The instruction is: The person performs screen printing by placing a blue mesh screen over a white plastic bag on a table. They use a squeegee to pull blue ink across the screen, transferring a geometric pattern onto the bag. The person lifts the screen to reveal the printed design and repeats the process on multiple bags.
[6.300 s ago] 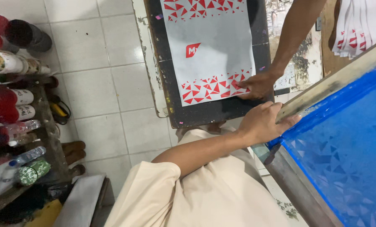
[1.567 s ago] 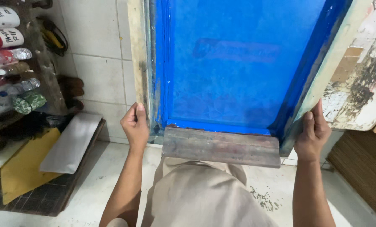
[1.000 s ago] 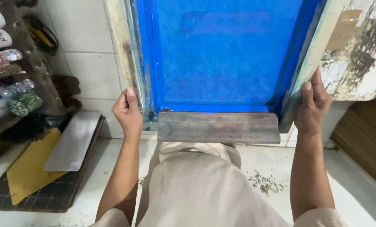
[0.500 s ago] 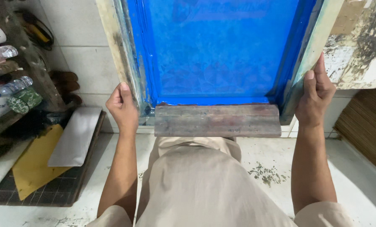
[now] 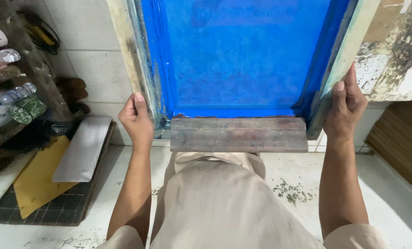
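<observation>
Both hands are clamped on the printing screen frame [image 5: 137,69], one per side. The left hand [image 5: 136,121] wraps the frame's left rail close to its near corner, thumb on top. The right hand [image 5: 346,107] grips the right rail near the other corner, fingers curled round the edge. The blue mesh [image 5: 243,55] fills the frame, and a worn wooden squeegee [image 5: 238,134] lies across its near edge, between the two hands. Bottles [image 5: 12,94] sit on a shelf off to the left.
</observation>
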